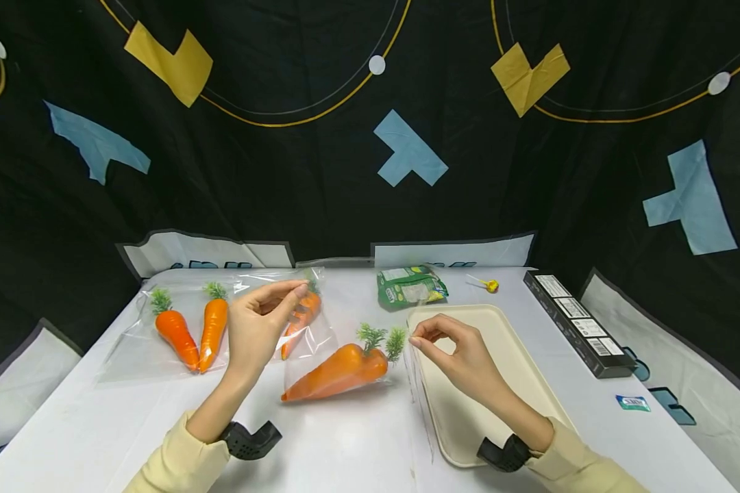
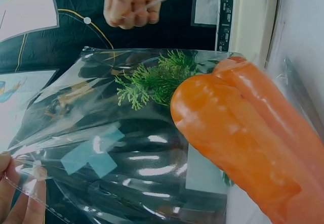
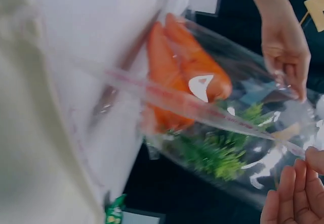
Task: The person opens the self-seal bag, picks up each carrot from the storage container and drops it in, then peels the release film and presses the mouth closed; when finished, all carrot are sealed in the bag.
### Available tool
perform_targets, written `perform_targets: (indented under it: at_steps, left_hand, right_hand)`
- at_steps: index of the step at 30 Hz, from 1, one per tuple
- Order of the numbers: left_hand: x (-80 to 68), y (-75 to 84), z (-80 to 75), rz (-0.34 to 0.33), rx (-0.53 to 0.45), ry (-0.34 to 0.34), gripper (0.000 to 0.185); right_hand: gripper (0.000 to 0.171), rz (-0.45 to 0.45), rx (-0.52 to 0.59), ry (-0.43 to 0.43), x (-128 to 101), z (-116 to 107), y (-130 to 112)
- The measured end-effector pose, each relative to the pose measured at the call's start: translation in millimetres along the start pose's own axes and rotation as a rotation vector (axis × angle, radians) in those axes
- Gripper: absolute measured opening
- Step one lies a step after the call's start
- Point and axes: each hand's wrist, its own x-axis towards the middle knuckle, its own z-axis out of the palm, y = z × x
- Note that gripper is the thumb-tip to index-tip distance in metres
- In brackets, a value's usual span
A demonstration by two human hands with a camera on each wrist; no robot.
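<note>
1. Two hands hold one clear plastic bag point(image 1: 321, 342) by its open end, above the white table point(image 1: 345, 445).
2. The left hand point(image 1: 255, 329) is lifted up. Its thumb and first fingers pinch one edge of the bag. In the left wrist view the fingertips point(image 2: 20, 193) squeeze the thin plastic.
3. The right hand point(image 1: 456, 352) pinches the other edge with thumb and fingertips, and the other fingers curl in. It is over the cream tray point(image 1: 499, 383).
4. Inside the bag lie two orange carrots point(image 1: 339, 370) with green tops point(image 1: 382, 339), pressed side by side. The bag's bottom rests on the table between the hands.
5. Another clear bag point(image 1: 160, 335) with two carrots lies to the left.
6. A green packet point(image 1: 410, 287), a yellow lollipop point(image 1: 490, 284) and a black box point(image 1: 576, 322) sit farther back.
</note>
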Motion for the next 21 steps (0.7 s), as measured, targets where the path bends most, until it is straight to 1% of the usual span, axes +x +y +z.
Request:
perform_targets:
  at_steps: [1,3,5,8,10,15,18,21]
  left_hand:
    - [0.8,-1.1,-0.4,-0.001,0.003,0.007,0.012]
    - [1.7,5.8,-1.3,-0.007,-0.003,0.009,0.012]
    - [2.7,5.2,-2.2,-0.021,-0.014,0.017,0.012]
    - [4.2,3.4,-4.4,-0.041,-0.004,0.018,0.014]
    - [5.8,-5.5,-5.9,-0.043,0.007,0.025,0.015]
    - [7.6,-7.6,-8.7,-0.035,0.027,0.026,0.016]
    - [7.7,-8.4,-9.1,-0.045,0.035,0.03,0.015]
    - [7.6,-8.1,-8.3,-0.057,0.049,0.035,0.014]
  right_hand:
    - [0.01,0.019,-0.008,-0.001,0.7,1.3,6.0]
    - [0.007,0.058,-0.012,-0.007,1.4,4.4,20.4]
    - [0.005,0.095,-0.018,-0.018,2.8,6.6,32.5]
    - [0.005,0.163,-0.022,-0.05,6.5,7.9,42.8]
    - [0.006,0.214,-0.019,-0.076,10.2,8.1,48.8]
    - [0.011,0.346,0.044,-0.154,20.4,10.0,63.9]
    - [0.016,0.427,0.093,-0.191,26.1,14.5,73.5]
    - [0.018,0.484,0.128,-0.215,30.5,19.6,82.8]
